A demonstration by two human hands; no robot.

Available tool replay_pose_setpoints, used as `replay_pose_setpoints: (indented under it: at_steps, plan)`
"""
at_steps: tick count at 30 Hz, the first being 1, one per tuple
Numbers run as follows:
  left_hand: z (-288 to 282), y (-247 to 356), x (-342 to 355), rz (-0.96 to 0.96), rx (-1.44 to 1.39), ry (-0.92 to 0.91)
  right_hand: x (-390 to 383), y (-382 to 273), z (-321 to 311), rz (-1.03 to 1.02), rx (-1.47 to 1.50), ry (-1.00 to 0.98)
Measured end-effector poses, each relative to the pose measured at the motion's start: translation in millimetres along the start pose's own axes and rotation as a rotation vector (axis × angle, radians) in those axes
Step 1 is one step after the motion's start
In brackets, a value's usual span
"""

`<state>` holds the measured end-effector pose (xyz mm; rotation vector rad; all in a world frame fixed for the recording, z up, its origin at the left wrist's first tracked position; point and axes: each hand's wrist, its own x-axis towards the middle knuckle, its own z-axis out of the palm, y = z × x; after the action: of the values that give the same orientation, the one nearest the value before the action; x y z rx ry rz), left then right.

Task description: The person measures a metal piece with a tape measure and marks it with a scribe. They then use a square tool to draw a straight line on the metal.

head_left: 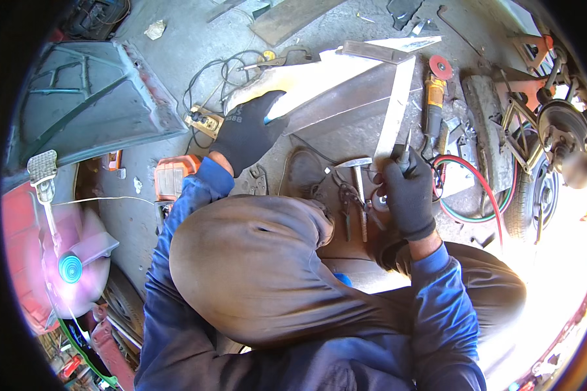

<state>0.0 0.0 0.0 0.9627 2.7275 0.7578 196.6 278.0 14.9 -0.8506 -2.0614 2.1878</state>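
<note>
My left hand point(249, 130), in a black glove, grips the left end of a long bent sheet-metal piece point(346, 101), whose top glares in the sun. A flat metal bar point(375, 51) lies across its far end, beside a bright strip point(396, 104) running toward me. Near that strip, my gloved right hand point(407, 195) is closed around a slim pointed tool point(406, 155), tip up; its exact kind is unclear. Between my knees are a hammer point(359, 179) and what look like locking pliers point(346, 197).
An angle grinder point(434, 98) with a red disc lies right of the metal, near red and green hoses point(482, 171). A power outlet block point(204, 122) and orange case point(174, 177) are at left. A fan point(72, 267) spins beside me; a wheel hub point(561, 124) stands far right.
</note>
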Motion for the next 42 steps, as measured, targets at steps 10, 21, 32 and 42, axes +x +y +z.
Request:
replay_pose_setpoints:
  at_steps: [10,21,32,42]
  plan:
    - [-51.8,20.4,-1.8,-0.075,-0.242,-0.076,-9.6,-24.9,6.5,-0.159,-0.157,0.006]
    - [-2.2,1.5,1.8,-0.106,-0.341,0.012,-27.6,-7.1,24.4,0.013,0.004,-0.145]
    - [-13.7,18.8,0.8,0.336,0.388,0.139,-59.2,-102.8,36.6,0.352,0.063,-0.300]
    - [-0.9,-0.2,-6.6,0.184,-0.369,-0.029,-26.4,-113.7,122.2,0.340,0.330,-0.448]
